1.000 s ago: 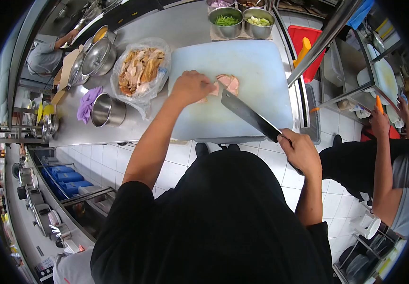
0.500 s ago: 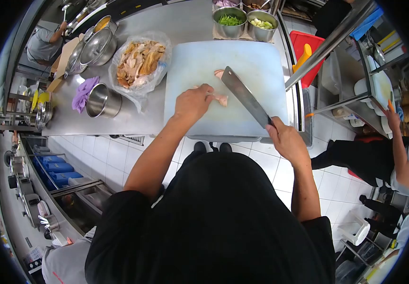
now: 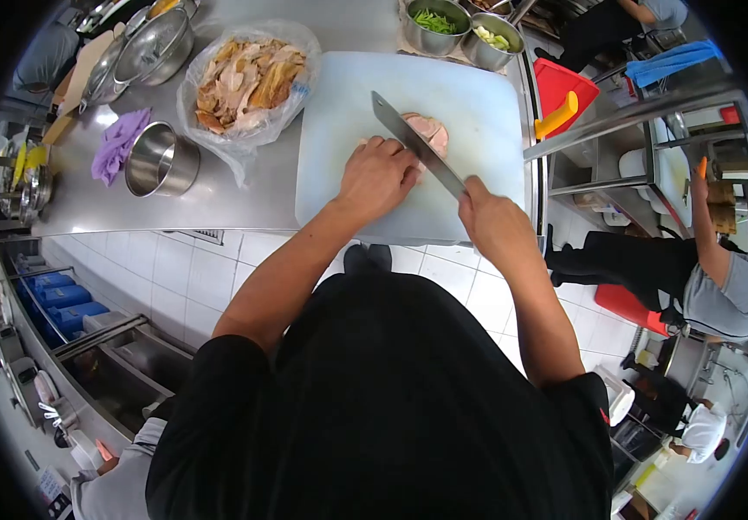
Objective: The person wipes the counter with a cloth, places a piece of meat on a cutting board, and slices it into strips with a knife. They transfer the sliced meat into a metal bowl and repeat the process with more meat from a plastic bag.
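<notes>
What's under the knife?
The board shows on both sides of the knife, with meat along its right side. Directly beneath the blade is covered; the left hand hides more.

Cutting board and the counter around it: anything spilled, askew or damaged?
No spill or damage shows around the cutting board. Only slightly untidy: the purple cloth lies crumpled beside the steel pot, and the plastic bag of meat gapes open.

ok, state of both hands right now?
Left hand: fingers curled down beside the knife, at the meat; grip can't be told.
Right hand: closed on the knife's handle.
</notes>
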A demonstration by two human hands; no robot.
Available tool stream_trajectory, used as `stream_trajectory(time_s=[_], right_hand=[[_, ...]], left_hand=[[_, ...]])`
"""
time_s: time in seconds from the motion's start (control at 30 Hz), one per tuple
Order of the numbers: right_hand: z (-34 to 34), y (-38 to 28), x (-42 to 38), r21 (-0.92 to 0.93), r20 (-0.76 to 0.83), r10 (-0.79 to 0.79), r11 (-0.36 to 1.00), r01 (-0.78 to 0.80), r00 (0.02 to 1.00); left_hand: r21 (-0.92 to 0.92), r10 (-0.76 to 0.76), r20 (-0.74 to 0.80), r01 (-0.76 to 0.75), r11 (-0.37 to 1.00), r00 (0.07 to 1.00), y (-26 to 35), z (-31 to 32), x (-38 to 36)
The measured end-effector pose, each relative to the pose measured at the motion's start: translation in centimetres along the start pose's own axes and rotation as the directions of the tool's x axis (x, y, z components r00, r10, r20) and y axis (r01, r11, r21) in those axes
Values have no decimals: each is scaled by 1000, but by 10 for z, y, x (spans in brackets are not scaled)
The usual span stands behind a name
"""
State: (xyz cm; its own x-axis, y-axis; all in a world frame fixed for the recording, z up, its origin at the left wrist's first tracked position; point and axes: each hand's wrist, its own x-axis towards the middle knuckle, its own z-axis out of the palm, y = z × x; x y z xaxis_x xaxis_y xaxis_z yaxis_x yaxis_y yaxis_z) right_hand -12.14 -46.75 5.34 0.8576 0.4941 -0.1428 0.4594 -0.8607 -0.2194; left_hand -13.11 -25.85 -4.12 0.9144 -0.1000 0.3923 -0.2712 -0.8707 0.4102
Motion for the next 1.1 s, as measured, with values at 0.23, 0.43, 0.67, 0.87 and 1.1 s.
stream_trajectory(time_s=[0.23,0.43,0.67,0.87,1.1], right_hand=[[19,-15,25,3,-13,-2,1000,2,1000],[32,-22,7,22,24,112,993,-112,993],[12,-25,14,28,-4,22,999,-22,1000],[47,-22,26,137,-26,34,990,-30,999],[3,-21,35,198,20,44,979,-47,999]], left_hand=[[-52,26,13,-25,998,1000,-12,5,-6],[-75,25,45,-22,997,999,-13,-1,-5],[-17,22,80,-21,1000,997,-15,2,-6],[-31,106,57,-104,994,993,-15,-2,-13],[-182,-115,-49,104,978,992,-59,-33,-19]])
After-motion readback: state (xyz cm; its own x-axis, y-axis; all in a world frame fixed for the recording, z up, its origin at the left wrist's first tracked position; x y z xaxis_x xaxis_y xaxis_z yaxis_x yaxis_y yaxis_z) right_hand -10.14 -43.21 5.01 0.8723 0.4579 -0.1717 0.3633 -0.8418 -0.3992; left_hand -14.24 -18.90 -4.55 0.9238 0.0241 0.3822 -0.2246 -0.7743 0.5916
